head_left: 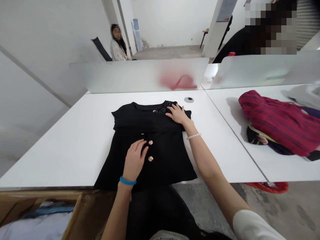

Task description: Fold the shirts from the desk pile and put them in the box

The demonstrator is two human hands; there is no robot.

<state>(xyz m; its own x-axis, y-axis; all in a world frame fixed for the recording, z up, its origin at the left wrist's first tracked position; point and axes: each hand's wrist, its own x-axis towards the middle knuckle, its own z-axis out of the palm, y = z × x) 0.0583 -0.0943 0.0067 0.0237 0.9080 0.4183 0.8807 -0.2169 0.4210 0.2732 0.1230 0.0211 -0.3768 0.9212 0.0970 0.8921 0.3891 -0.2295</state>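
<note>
A black short-sleeved dress or long top [165, 146] lies spread on the white table [62, 140], its neckline toward the far side. Two gold buttons [150, 158] show down its middle, and dark patterned trim runs along the right of the neckline. My left hand [135, 156], with a blue band at the wrist, rests on the lower part just left of the buttons, fingers loosely apart. Spread over the trim near the right shoulder is my right hand [178, 114], a pale bead bracelet on its wrist. The garment's lower edge reaches the table's near edge.
Folded clothes, a red plaid one [280, 120] on top, are piled on the right-hand table. A frosted divider [125, 76] runs along the back, with two people beyond it. At lower left stands a cardboard box [75, 216] holding clothes.
</note>
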